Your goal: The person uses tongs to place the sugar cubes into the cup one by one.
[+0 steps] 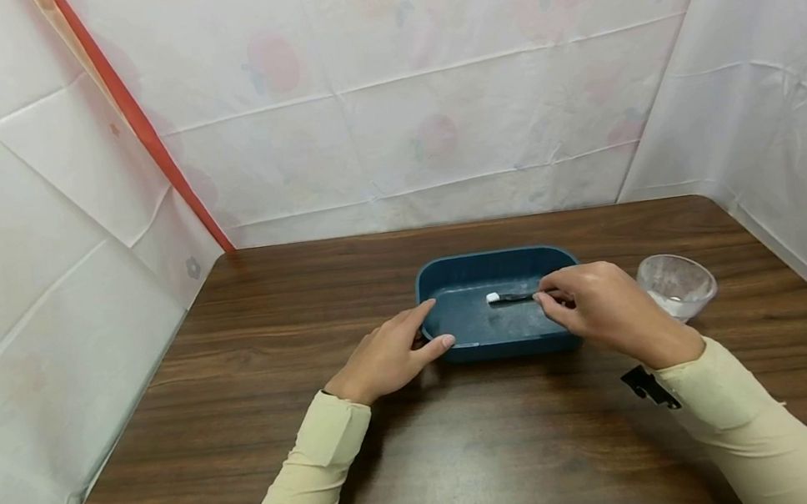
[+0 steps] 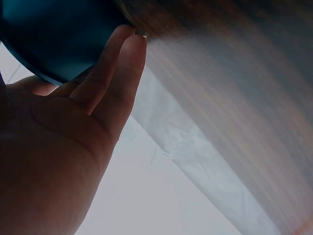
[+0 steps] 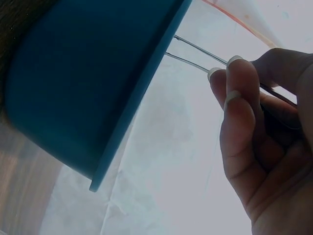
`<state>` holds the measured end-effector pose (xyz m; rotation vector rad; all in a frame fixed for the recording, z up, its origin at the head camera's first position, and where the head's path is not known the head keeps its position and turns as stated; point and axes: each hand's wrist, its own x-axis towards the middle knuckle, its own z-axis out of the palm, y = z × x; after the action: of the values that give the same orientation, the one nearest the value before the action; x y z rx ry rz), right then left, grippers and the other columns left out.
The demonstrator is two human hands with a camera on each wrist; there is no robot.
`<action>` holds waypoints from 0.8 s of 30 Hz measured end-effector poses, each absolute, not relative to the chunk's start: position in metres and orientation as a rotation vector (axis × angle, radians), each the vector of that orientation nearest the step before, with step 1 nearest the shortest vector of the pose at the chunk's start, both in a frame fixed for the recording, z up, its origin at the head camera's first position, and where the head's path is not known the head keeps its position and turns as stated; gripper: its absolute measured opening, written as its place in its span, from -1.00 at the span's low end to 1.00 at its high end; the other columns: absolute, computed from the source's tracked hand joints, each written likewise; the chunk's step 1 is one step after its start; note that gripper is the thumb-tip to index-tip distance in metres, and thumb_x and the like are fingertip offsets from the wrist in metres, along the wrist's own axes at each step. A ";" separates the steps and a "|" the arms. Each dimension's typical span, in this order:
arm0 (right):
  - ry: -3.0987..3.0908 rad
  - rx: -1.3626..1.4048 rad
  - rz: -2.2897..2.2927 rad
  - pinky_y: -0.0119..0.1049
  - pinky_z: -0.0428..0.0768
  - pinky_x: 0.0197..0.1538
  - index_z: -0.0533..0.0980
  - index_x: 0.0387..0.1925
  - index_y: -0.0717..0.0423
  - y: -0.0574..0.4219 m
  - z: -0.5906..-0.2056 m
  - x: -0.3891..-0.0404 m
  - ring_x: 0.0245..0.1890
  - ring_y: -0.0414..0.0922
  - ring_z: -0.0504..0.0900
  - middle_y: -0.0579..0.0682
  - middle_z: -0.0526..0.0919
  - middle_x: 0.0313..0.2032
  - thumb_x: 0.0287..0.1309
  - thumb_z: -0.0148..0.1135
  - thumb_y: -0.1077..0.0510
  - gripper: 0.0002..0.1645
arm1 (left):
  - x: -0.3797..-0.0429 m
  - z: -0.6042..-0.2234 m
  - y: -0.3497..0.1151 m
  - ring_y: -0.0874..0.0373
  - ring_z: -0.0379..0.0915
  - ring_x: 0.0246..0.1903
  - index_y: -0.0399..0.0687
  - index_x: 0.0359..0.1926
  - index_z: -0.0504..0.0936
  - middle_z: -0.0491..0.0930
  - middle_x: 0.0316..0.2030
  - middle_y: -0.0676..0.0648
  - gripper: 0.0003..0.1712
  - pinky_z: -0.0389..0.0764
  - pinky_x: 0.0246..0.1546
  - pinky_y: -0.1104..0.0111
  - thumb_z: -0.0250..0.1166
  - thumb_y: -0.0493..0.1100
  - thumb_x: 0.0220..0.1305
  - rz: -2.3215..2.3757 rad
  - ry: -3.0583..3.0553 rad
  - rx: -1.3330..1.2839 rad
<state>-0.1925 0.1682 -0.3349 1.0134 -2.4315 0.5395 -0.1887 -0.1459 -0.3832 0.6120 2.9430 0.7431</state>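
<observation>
My right hand [image 1: 610,306] pinches a pair of dark metal tweezers [image 1: 515,298] over the blue basin [image 1: 506,349]. A small white lump [image 1: 492,298] sits at their tip, above the basin's inside. Two slim prongs of the tweezers [image 3: 198,53] show in the right wrist view, running behind the basin's rim [image 3: 132,117]. My left hand [image 1: 393,352] rests at the basin's left end, its fingers fairly straight, with thumb and index finger at the rim. In the left wrist view, that hand's fingers [image 2: 120,81] lie along the basin's outer wall [image 2: 54,44].
A clear glass bowl [image 1: 678,275] with white residue stands right of the basin, close behind my right wrist. Pale powdery marks cover the basin's floor. Everything stands on a brown wood-grain table [image 1: 288,300], with white printed sheeting [image 1: 375,146] hung around it.
</observation>
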 end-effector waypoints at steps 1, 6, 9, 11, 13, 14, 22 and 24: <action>-2.434 1.012 0.540 -0.34 0.59 -0.45 0.73 -0.33 0.11 0.169 -0.334 -0.192 -0.52 -0.36 0.58 -0.13 0.70 -0.46 0.19 0.37 0.27 -0.95 | -0.189 -0.383 -0.146 0.02 0.26 0.38 0.12 0.57 0.15 0.29 0.44 -0.03 -0.06 0.35 0.30 0.03 0.00 0.50 0.36 0.744 2.944 0.613; -2.424 1.012 0.543 -0.33 0.58 -0.45 0.73 -0.34 0.12 0.170 -0.333 -0.193 -0.54 -0.37 0.56 -0.14 0.69 -0.48 0.19 0.37 0.27 -0.95 | -0.188 -0.383 -0.146 0.03 0.25 0.39 0.12 0.57 0.15 0.28 0.45 -0.03 -0.06 0.35 0.31 0.04 0.01 0.49 0.37 0.746 2.944 0.612; -2.407 1.013 0.540 -0.33 0.58 -0.46 0.73 -0.34 0.13 0.171 -0.332 -0.193 -0.54 -0.36 0.56 -0.13 0.70 -0.47 0.17 0.37 0.28 -0.95 | -0.188 -0.383 -0.146 0.03 0.24 0.39 0.11 0.57 0.15 0.27 0.45 -0.02 -0.06 0.34 0.31 0.04 0.01 0.49 0.37 0.748 2.941 0.610; -2.397 1.009 0.541 -0.32 0.58 -0.47 0.73 -0.35 0.13 0.171 -0.332 -0.193 -0.54 -0.35 0.58 -0.11 0.70 -0.47 0.16 0.38 0.28 -0.95 | -0.188 -0.383 -0.146 0.04 0.24 0.39 0.11 0.57 0.15 0.27 0.45 -0.02 -0.06 0.33 0.32 0.04 0.01 0.49 0.37 0.749 2.941 0.608; -2.389 1.002 0.542 -0.32 0.59 -0.47 0.73 -0.35 0.14 0.172 -0.332 -0.193 -0.54 -0.35 0.58 -0.10 0.71 -0.47 0.15 0.38 0.29 -0.95 | -0.188 -0.383 -0.146 0.04 0.24 0.39 0.11 0.57 0.15 0.27 0.45 -0.02 -0.06 0.33 0.32 0.04 0.01 0.49 0.37 0.750 2.942 0.608; -2.386 0.998 0.543 -0.32 0.59 -0.48 0.73 -0.35 0.13 0.172 -0.331 -0.193 -0.54 -0.35 0.58 -0.10 0.71 -0.47 0.15 0.38 0.29 -0.95 | -0.188 -0.383 -0.146 0.04 0.24 0.39 0.11 0.57 0.15 0.27 0.45 -0.02 -0.06 0.34 0.31 0.04 0.01 0.49 0.37 0.750 2.942 0.608; -2.388 0.982 0.542 -0.35 0.56 -0.50 0.73 -0.35 0.13 0.174 -0.327 -0.192 -0.57 -0.38 0.54 -0.12 0.69 -0.50 0.14 0.39 0.30 -0.95 | -0.188 -0.383 -0.146 0.04 0.24 0.40 0.11 0.57 0.15 0.27 0.45 -0.02 -0.07 0.34 0.32 0.05 0.02 0.47 0.38 0.743 2.942 0.607; -2.393 0.978 0.542 -0.35 0.55 -0.50 0.73 -0.35 0.13 0.175 -0.326 -0.192 -0.57 -0.38 0.53 -0.13 0.69 -0.50 0.15 0.38 0.30 -0.95 | -0.188 -0.383 -0.146 0.04 0.23 0.40 0.11 0.57 0.15 0.26 0.46 -0.01 -0.07 0.33 0.32 0.05 0.02 0.47 0.38 0.742 2.940 0.607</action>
<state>-0.1920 0.1749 -0.3260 0.9778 -2.3930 0.5417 -0.1879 -0.1463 -0.3826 0.6069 2.9404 0.7423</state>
